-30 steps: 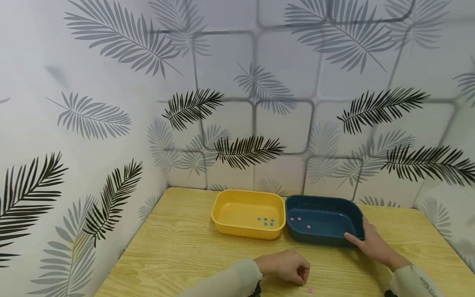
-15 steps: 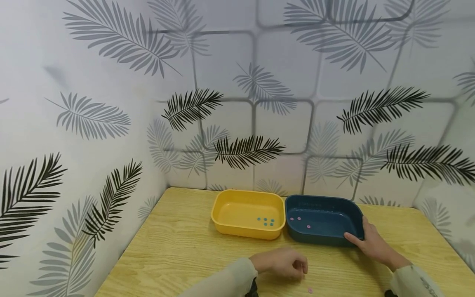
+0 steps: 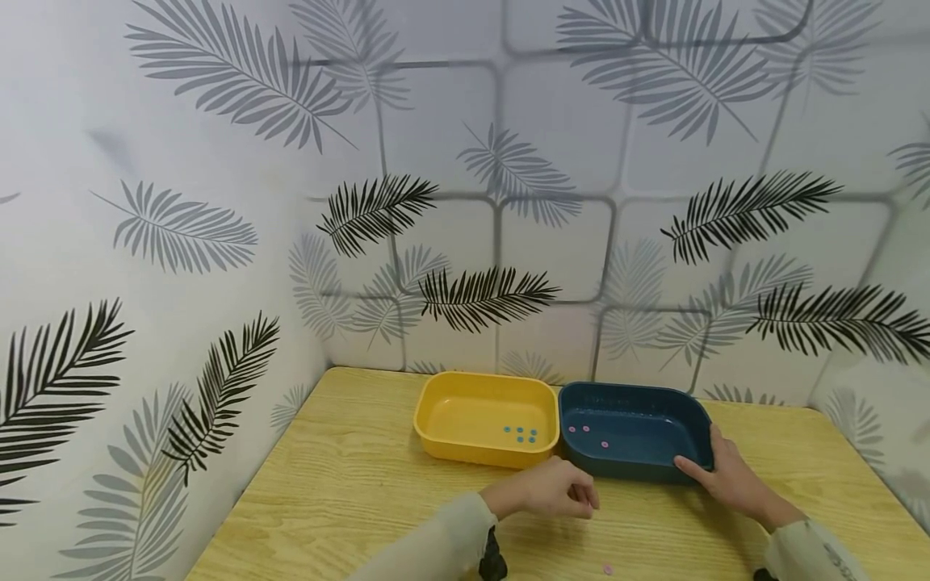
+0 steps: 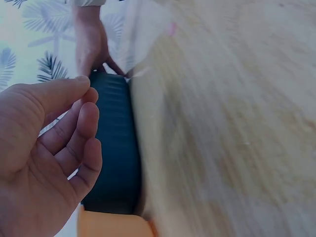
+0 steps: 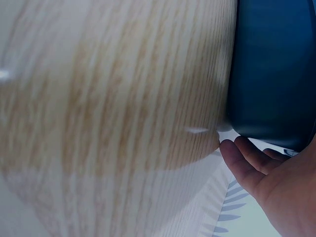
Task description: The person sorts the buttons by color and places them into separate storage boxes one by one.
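My left hand (image 3: 555,488) is raised over the table in front of the two trays, near the yellow tray's front corner. Its fingers curl, and thumb and index tips meet in the left wrist view; I cannot tell whether something small is between them. My right hand (image 3: 734,476) holds the right end of the dark blue tray (image 3: 632,468), thumb at the front rim and fingers along the end wall. Small pink discs with dark centres (image 3: 605,445) lie in that tray. Another pink disc (image 3: 607,569) lies on the table near the bottom edge of the head view.
Left of the blue tray, side by side with it, stands a yellow tray (image 3: 472,452) holding several small blue discs (image 3: 519,430). Both stand toward the back of the wood-grain table (image 3: 349,484), close to a leaf-patterned wall (image 3: 472,242).
My left hand has risen from the table beside the loose pink disc and moved away from me toward the trays. My right hand and both trays have stayed put.
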Available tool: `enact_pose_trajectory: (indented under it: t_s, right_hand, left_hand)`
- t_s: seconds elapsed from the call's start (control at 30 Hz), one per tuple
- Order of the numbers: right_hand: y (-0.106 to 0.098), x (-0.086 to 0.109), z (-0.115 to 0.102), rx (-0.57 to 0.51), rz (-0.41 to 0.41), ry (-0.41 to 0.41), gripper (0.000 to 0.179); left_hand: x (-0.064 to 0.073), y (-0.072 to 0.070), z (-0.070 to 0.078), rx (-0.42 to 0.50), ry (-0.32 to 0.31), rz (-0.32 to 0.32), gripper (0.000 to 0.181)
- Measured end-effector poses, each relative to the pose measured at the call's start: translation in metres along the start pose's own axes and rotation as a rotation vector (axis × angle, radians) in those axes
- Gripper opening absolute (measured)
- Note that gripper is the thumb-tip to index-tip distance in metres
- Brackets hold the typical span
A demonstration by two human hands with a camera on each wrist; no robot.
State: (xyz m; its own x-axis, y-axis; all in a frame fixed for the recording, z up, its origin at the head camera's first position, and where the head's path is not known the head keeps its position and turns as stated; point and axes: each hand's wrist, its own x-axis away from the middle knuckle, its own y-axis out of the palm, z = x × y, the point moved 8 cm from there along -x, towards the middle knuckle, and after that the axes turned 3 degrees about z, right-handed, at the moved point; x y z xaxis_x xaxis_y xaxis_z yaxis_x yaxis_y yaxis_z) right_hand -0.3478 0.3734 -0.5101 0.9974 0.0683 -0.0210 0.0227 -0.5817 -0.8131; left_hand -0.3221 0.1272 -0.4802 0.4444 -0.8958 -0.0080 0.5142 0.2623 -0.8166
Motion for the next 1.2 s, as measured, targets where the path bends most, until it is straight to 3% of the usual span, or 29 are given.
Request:
enact_pose_trajectory:
  t_s: [0.27, 0.63, 0.8, 1.2]
  right_hand:
    - [-0.001, 0.001, -0.002, 0.001, 0.017, -0.007, 0.104]
    - [0.0, 0.0, -0.001, -0.011, 0.009, -0.003, 0.103]
    - [-0.001, 0.0, 0.0, -0.004, 0.014, -0.003, 0.104]
    - [0.001, -0.001, 0.002, -0.013, 0.005, 0.002, 0.104]
  left_hand:
    - [-0.001, -0.018, 0.006, 0.052, -0.004, 0.045, 0.016]
    - [-0.01, -0.045, 0.007, 0.032, -0.009, 0.192, 0.015]
    - [-0.013, -0.056, 0.002, 0.102, -0.082, 0.236, 0.014]
    - [-0.023, -0.07, -0.024, 0.114, -0.221, 0.309, 0.015]
